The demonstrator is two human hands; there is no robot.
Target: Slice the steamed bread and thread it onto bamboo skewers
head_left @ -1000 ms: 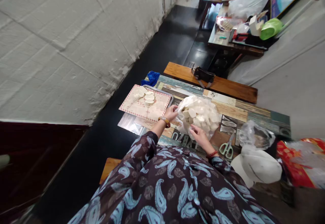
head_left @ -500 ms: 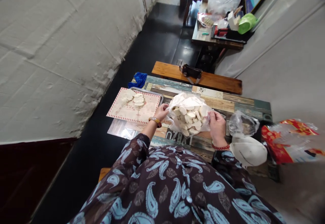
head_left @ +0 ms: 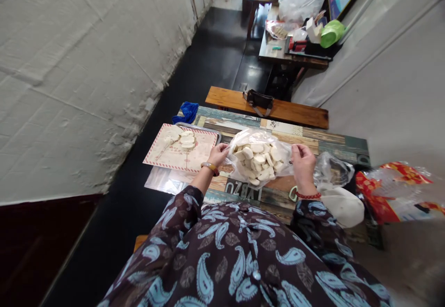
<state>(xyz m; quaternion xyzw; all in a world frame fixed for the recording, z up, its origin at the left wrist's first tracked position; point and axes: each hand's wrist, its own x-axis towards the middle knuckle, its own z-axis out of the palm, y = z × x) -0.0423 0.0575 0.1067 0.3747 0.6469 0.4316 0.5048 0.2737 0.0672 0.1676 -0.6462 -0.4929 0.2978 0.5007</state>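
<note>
A clear plastic bag full of pale, oval slices lies spread on the patchwork-patterned table in front of me. My left hand pinches the bag's edge on its left side. On the opposite side, my right hand grips the other edge, pulled out to the right. The bag's mouth is stretched between the two hands, and the slices show inside. Left of the bag, a few similar slices rest on a paper sheet with a red-striped border, which overlaps a metal tray.
A blue cloth sits at the table's far left corner. To the right are a crumpled clear bag, a white rounded item and red-printed packaging. Beyond stands a wooden bench with a dark bag; walls flank both sides.
My right hand has moved outward to the right, drawing the bag's edge with it. The mouth is wider, and a small pale green item now shows beside my right wrist.
</note>
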